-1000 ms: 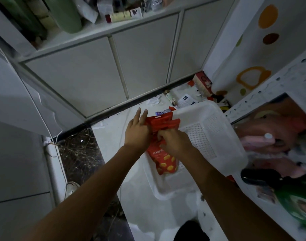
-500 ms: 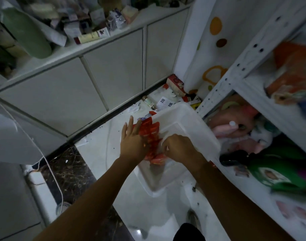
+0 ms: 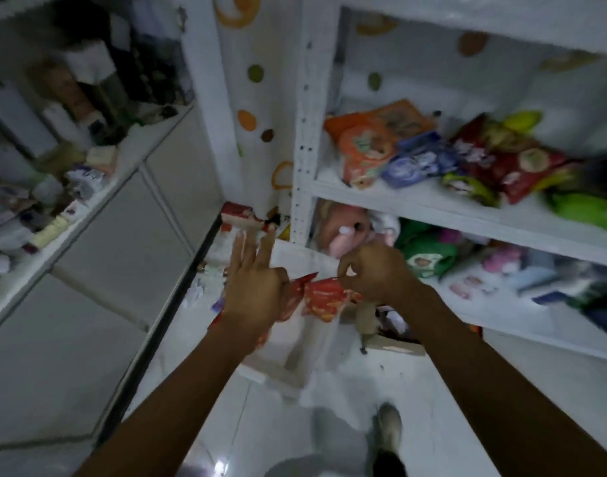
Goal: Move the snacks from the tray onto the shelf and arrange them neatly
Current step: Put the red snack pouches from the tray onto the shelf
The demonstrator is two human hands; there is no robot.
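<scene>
My left hand [image 3: 254, 294], fingers straight, flat against red snack packets [image 3: 321, 299] at nine o'clock, my right hand [image 3: 374, 270] pinching their top edge, packets hanging lengthwise twelve to six over the white tray [image 3: 285, 368], print too blurred to read, stocked shelf [image 3: 415, 208] at two o'clock.

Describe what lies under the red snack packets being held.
The white tray, on the floor. The left hand, right hand and red snack packets cover most of its inside; contents unseen.

The left hand [image 3: 252, 297] covers part of the red packets [image 3: 324, 299]; their print is blurred. The shelf [image 3: 415, 203] runs off the right edge.
</scene>
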